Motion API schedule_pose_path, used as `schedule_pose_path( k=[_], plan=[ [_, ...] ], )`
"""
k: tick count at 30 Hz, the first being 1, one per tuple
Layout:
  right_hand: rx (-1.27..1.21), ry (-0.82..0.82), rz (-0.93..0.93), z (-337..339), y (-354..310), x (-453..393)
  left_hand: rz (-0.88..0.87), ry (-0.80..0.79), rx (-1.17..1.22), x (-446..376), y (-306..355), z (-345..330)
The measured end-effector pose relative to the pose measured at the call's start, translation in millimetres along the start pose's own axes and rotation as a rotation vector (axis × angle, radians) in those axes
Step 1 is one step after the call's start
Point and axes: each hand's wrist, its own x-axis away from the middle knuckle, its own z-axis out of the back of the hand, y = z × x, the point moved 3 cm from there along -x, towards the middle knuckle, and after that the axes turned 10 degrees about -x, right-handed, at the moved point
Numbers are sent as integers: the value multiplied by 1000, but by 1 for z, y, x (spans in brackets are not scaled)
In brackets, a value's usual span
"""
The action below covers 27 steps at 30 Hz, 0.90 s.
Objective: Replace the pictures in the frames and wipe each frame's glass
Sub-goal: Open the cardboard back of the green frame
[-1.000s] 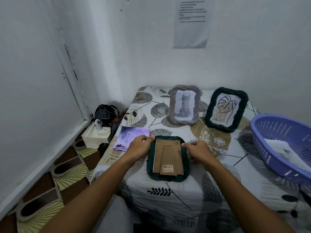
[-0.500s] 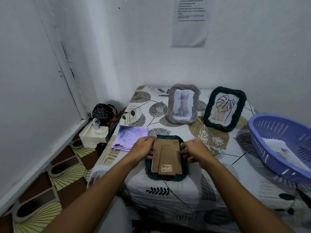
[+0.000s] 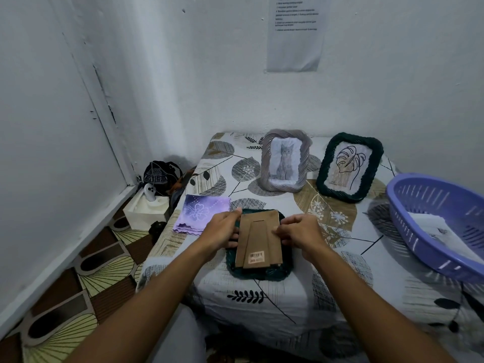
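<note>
Purple cloth [image 3: 201,214] folded at table's [image 3: 340,258] left edge; soft, light, presumably for the glass. Left hand [image 3: 222,231] grips left edge of the brown backing board [image 3: 259,238] of the dark green frame [image 3: 262,272], which lies face-down at table front. Right hand [image 3: 298,230] pinches its right edge. Board looks stiff, light; glass beneath likely fragile, so lift by edges. Barcode sticker [image 3: 256,255] on stand, text unreadable. Wall notice [image 3: 294,32] illegible.

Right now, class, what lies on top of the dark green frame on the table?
A brown cardboard backing with a barcode sticker covers the face-down frame; both hands hold its sides. Any picture beneath is hidden.
</note>
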Motion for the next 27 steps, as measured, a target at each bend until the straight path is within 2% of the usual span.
schedule_pose_path(
  k=[8, 20, 27],
  plan=[
    [222, 1, -38, -2, -6, -11, -12, 6, 5, 1, 0, 0],
    [343, -11, -17, -4, -5, -15, -2, 10, -3, 1, -1, 0],
    [464, 1, 83, -2, -5, -14, -20, 32, -56, 1, -1, 2]
  ],
)
